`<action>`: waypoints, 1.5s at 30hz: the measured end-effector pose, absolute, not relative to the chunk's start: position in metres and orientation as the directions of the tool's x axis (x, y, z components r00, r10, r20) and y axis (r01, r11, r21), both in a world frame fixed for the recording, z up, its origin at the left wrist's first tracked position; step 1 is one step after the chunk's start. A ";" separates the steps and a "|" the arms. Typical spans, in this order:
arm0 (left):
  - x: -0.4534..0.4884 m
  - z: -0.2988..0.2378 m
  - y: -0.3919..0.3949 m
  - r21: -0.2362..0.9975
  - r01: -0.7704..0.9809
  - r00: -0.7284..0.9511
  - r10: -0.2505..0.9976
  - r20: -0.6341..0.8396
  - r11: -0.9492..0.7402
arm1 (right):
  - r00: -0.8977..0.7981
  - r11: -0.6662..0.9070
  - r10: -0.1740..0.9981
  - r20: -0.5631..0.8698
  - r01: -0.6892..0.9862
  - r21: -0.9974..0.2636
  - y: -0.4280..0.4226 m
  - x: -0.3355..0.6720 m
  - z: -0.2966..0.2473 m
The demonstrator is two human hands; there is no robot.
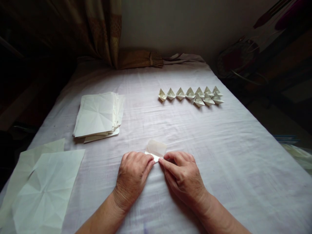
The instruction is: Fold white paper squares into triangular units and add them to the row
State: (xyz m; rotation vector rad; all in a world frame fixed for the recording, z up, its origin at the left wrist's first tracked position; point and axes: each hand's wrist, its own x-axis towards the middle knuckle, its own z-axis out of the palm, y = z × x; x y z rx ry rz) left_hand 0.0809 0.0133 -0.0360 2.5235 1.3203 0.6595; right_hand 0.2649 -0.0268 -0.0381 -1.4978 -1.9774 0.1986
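A small folded piece of white paper [156, 148] lies on the white cloth in front of me, one flap standing up. My left hand [133, 174] rests knuckles up at its left edge, fingers curled and pressing the paper down. My right hand [181, 174] meets it from the right, fingers pinched on the paper's near edge. Both hands touch the same piece and nearly touch each other.
A stack of creased white sheets [98, 116] lies to the left. Two loose creased sheets [46, 191] sit at the near left corner. Several folded paper boats [192, 95] stand in rows at the far right. The cloth-covered table [243, 156] drops off at right; a curtain [107, 32] hangs behind.
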 end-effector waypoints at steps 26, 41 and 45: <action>0.082 -0.034 0.015 0.446 0.713 0.494 0.839 0.229 -0.541 | -0.174 0.339 0.915 0.365 0.823 -0.456 -0.028 0.265 -0.038; 0.083 -0.033 0.015 0.455 0.713 0.489 0.844 0.223 -0.533 | -0.190 0.377 0.885 0.425 0.827 -0.417 -0.029 0.265 -0.036; 0.083 -0.034 0.015 0.460 0.713 0.487 0.846 0.216 -0.529 | -0.199 0.371 0.895 0.400 0.830 -0.416 -0.030 0.263 -0.037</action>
